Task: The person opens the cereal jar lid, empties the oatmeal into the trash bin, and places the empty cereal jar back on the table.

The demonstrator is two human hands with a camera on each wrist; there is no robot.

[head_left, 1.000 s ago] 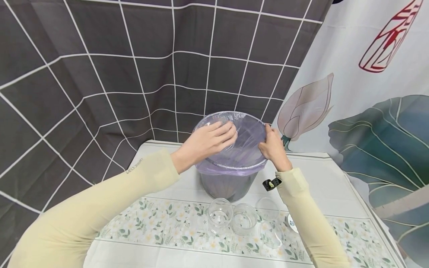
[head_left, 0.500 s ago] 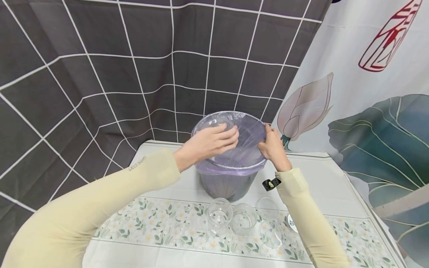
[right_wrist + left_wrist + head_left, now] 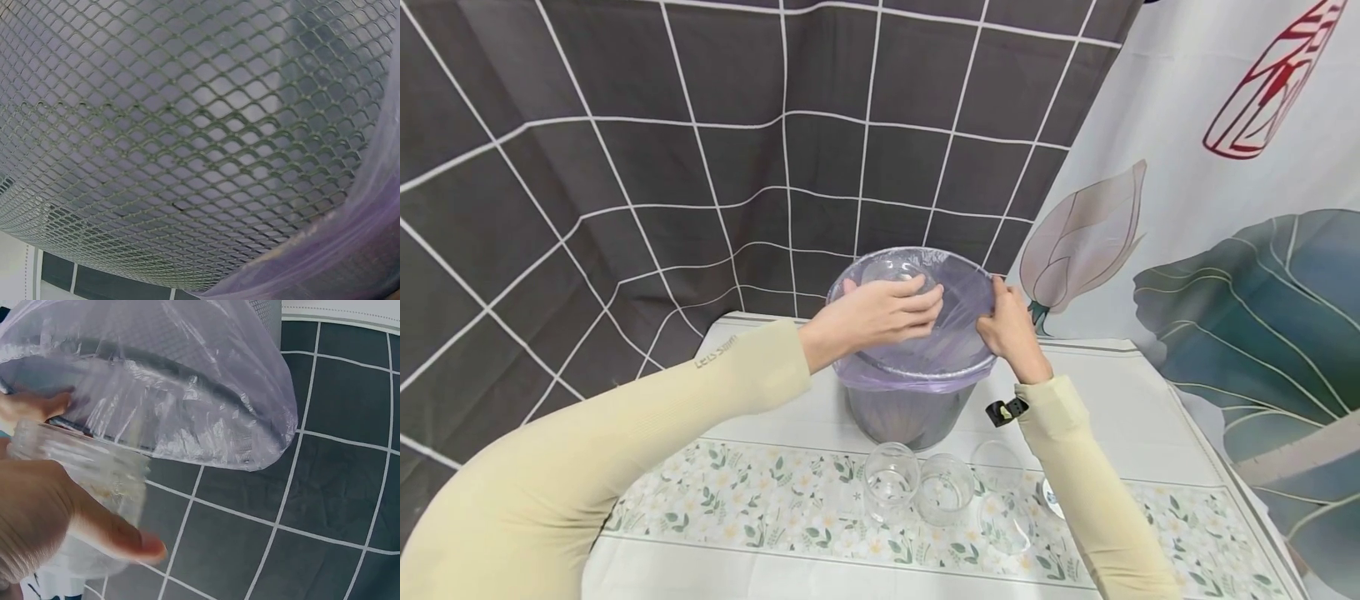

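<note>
My left hand (image 3: 887,315) holds a clear jar (image 3: 897,270) over the opening of a mesh bin (image 3: 906,412), near its left side. In the left wrist view the jar (image 3: 94,487) is tipped, its threaded mouth towards the bin, with the thumb along its side and some brownish residue inside. A thin purple bag (image 3: 958,337) lines the bin and folds over its rim. My right hand (image 3: 1011,329) grips the bin's right rim through the bag. The right wrist view is filled by the bin's mesh wall (image 3: 156,156), with the hand almost wholly out of sight.
Two clear open jars (image 3: 891,483) stand in front of the bin on a flowered cloth (image 3: 760,500). Right of them lie two clear round pieces (image 3: 997,467) and a small white-and-blue round object (image 3: 1051,498), partly behind the right sleeve. A dark checked curtain (image 3: 820,150) hangs behind.
My left hand has shifted slightly right over the bin and turned, so its thumb tip now shows at the jar's left. The right hand has stayed on the rim.
</note>
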